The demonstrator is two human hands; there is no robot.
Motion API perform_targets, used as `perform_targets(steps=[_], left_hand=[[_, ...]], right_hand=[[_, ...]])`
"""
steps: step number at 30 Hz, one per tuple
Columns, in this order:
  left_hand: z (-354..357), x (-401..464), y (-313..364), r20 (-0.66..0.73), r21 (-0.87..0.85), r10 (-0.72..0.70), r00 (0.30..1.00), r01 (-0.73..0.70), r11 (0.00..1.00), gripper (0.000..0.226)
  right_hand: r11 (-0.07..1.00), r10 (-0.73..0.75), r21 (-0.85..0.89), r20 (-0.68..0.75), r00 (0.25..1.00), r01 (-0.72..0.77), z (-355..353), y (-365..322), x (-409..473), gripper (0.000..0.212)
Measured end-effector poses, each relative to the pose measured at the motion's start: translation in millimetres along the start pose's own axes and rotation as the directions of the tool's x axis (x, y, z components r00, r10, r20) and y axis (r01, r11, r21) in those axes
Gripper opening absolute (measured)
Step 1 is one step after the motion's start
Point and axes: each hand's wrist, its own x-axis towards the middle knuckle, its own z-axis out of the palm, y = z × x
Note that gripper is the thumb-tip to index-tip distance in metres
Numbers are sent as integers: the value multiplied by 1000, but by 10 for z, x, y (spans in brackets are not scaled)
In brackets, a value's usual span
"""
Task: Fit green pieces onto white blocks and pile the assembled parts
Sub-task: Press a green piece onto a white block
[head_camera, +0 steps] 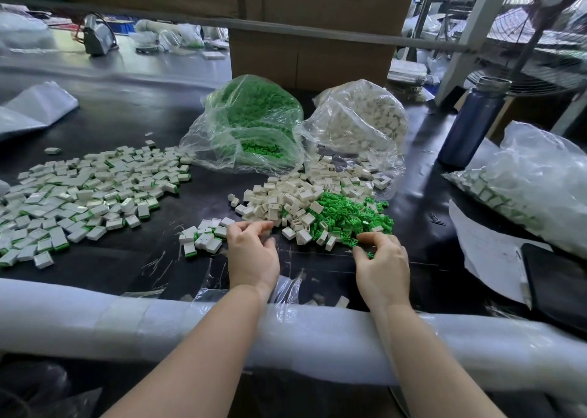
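Black worktable (pixel 133 125), cardboard boxes (pixel 311 55) behind, standing fan (pixel 540 36) at right.

Left hand (pixel 252 252): bare, no glove, ring or watch seen.
Right hand (pixel 382 265): bare likewise.
Forearms: uncovered, no sleeve shown up to the near edge.

Bare tabletop (pixel 317 268) is lying open between both hands and the padded front rail (pixel 301 332). A loose heap of white blocks (pixel 279 201) and green pieces (pixel 349 214) is blocking the way forward, two plastic bags (pixel 254 125) are standing behind it, and assembled parts (pixel 79 192) are spreading across the left. A bottle (pixel 470 125) and papers (pixel 489 252) are crowding the right.
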Motion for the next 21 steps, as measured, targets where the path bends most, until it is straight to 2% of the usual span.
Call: perform_targets(steps=[5, 11, 15, 18, 21], left_hand=[[17, -8, -17, 32, 144, -67, 997, 62, 988, 35], [4, -40, 23, 98, 354, -90, 991, 50, 934, 38], [21, -71, 40, 150, 412, 57, 987, -114, 904, 44], [54, -85, 33, 246, 400, 169, 954, -258, 880, 44], [92, -94, -1, 338, 385, 221, 915, -349, 855, 50]], right_hand=[[984, 23, -180, 68, 997, -11, 22, -20, -13, 34], [942, 51, -336, 121, 991, -8, 59, -34, -11, 41], [934, 32, -356, 128, 991, 15, 64, -30, -18, 36], [950, 28, -313, 122, 992, 11, 54, -29, -21, 32], [954, 33, -300, 120, 992, 4, 48, -35, -31, 33]])
